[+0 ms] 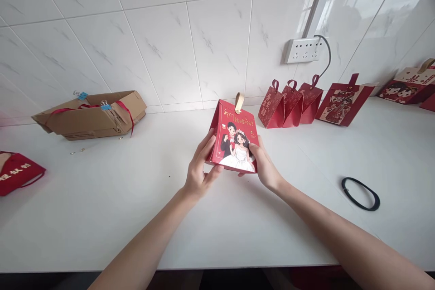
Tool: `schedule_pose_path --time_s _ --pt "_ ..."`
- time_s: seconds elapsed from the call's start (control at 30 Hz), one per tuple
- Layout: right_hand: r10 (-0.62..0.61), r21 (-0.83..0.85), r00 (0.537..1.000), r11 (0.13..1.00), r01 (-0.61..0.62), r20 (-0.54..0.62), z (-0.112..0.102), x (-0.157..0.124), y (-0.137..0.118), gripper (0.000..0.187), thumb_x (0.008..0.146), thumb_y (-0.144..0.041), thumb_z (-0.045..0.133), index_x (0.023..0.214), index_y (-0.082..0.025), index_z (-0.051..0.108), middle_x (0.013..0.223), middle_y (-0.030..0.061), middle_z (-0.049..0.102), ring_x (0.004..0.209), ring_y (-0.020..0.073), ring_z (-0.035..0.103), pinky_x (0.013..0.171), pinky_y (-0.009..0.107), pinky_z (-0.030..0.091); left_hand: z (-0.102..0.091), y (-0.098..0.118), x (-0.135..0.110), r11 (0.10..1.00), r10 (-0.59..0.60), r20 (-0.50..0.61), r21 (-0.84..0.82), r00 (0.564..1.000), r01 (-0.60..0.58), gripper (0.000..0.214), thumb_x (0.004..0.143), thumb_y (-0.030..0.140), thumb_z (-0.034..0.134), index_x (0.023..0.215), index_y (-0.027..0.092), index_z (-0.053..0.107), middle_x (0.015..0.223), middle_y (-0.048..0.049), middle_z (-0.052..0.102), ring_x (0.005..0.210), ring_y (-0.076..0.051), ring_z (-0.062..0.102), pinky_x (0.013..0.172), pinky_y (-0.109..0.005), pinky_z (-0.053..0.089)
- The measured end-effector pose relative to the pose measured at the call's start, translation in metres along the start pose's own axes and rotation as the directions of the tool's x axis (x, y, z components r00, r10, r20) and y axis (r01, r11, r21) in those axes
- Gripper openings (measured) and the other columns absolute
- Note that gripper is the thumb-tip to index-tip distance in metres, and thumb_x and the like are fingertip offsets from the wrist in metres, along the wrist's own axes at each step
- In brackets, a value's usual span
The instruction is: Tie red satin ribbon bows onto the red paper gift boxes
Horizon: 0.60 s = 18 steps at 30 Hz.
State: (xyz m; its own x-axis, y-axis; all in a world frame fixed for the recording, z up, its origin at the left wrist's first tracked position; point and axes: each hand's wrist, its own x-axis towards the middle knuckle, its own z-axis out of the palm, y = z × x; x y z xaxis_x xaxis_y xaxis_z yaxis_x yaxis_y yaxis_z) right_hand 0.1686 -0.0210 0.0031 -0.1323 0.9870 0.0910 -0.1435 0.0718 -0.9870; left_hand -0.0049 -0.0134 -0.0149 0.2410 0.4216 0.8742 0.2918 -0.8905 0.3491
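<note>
White tiled wall (170, 31), white desk (118, 190), one socket strip (302, 50) with a cable on the wall.

You hold the gift box (234, 138) over the middle of the desk, printed face tilted toward you. Your left hand (199, 174) closes its grip on the box's left edge. Your right hand (263, 167) grips the lower right corner.

Risk, as judged: both grips sit low on thin card, so a hard squeeze could crease the sides. A loosened hold could let the box tip forward.

Count:
- One gift box in hand.
- Three small red boxes (292, 104) in a row at the wall.
- One wider red box (343, 102) just beside them.
- One printed box (408, 84) at the right edge, with more red cut off behind it.
- One red piece (16, 172) at the left edge.
- One cardboard box (91, 115) carrying two blue clips (80, 95).
- One black ring (360, 193) lying flat, well apart from your hands.
</note>
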Motion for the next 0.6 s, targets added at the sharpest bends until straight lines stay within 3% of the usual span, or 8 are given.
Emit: schedule_pose_path --time_s 0.13,0.33,0.6 --pt "-0.002 -0.030 1.000 1.000 0.002 -0.009 0.0000 -0.0003 0.0019 0.035 0.082 -0.048 0.040 0.107 -0.026 0.033 0.085 0.0007 0.056 0.061 0.0156 0.059 0.041 0.029 0.054 -0.0002 -0.0002 0.0011 0.997 0.057 -0.001 0.045 0.998 -0.057 0.055 0.089 0.030 0.047 0.140 0.027 0.028 0.144 -0.0106 0.035 0.130 -0.027 0.036 0.101 -0.041 0.041" --pt "-0.053 -0.090 0.997 0.995 0.048 -0.060 -0.0053 0.0030 0.0077 0.035 0.083 -0.049 0.037 0.108 -0.026 0.031 0.078 -0.0017 0.054 0.056 0.0140 0.056 0.040 0.029 0.052 -0.0018 -0.0003 0.0012 0.992 -0.005 0.046 0.129 0.999 -0.001 0.056 0.088 0.025 0.047 0.141 0.028 0.027 0.144 -0.0074 0.037 0.136 -0.028 0.025 0.106 -0.046 0.034" --pt "-0.121 -0.196 0.988 0.975 0.101 -0.096 -0.0033 0.0027 0.0096 0.029 0.084 -0.046 0.037 0.101 -0.025 0.026 0.065 -0.0066 0.046 0.047 0.0109 0.048 0.039 0.025 0.046 -0.0048 0.0011 0.0030 0.990 -0.083 0.038 0.116 0.996 0.078 0.049 0.086 0.032 0.051 0.134 0.023 0.042 0.133 -0.0073 0.051 0.120 -0.023 0.049 0.098 -0.033 0.045"
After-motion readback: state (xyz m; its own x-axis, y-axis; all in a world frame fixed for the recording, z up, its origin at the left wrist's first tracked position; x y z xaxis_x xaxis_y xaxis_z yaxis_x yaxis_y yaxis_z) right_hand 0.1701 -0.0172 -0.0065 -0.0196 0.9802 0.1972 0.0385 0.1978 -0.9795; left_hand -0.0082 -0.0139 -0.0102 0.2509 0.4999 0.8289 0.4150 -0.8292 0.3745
